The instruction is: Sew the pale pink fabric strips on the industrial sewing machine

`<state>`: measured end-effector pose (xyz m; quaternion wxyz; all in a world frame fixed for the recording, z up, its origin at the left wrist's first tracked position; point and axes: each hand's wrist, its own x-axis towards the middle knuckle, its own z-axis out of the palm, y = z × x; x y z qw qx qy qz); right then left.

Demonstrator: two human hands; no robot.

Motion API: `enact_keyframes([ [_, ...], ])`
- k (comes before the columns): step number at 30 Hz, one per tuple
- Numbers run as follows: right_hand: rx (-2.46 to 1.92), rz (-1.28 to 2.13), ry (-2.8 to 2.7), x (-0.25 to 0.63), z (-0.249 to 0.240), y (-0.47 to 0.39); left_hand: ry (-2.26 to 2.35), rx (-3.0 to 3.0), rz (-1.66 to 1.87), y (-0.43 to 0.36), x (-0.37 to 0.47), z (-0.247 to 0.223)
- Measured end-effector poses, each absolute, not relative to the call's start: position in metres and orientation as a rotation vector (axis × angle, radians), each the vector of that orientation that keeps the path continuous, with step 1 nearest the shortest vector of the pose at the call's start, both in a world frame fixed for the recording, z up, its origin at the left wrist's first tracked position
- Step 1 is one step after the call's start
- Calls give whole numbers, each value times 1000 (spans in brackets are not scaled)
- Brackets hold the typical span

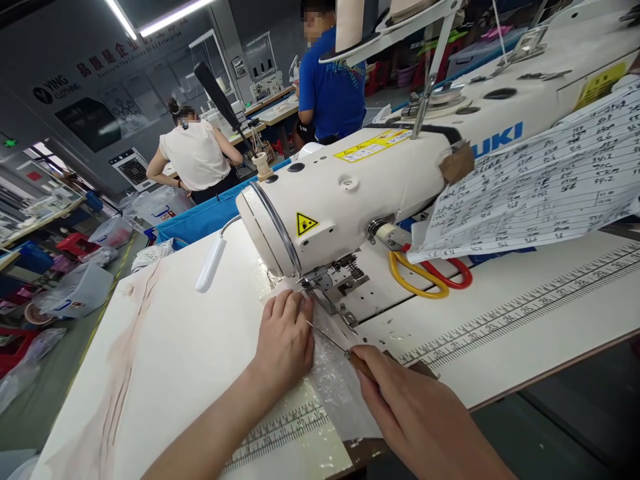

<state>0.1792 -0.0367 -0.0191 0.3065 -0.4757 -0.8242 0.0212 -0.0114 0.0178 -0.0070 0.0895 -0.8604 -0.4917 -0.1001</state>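
Fabric (345,387) — a thin, glossy, see-through strip — lies flat on the white sewing table (200,347), running from under the presser foot (327,293) of the white sewing machine (360,193) back toward the table's near edge. The left hand (285,340) reaches in from the lower left with the forearm angled up across the table; it rests palm down, fingers together and bent slightly, with the fingertips pressed on the strip just beside the presser foot. The right hand (415,413) comes in from the lower right, its back turned up, closed around the wooden handle of a thin awl (335,343). The metal tip of that tool points up and left, lying low over the fabric and ending close to the left hand's fingers.

Behind the needle area, scissors (430,273) with one yellow and one red loop lie on the machine bed, partly under a handwritten paper sheet (540,193) taped to the machine. A pale pinkish cloth (125,373) stretches along the table's left side. Farther back, a person in a blue shirt (330,80) stands and another in a white top (195,157) leans over a bench.
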Motion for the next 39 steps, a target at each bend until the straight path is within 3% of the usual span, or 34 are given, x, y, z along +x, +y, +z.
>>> enact_keyframes([
  [16,-1336,209,-2115,199,-25,-47,-1400,-2610,-246,4,0,-6],
  [25,-1442,536,-1928,216,-31,-47,-1461,-2618,-198,-1,4,-4],
  [39,-1444,547,-1928,216,-35,-46,-1425,-2623,-211,-4,4,-6],
])
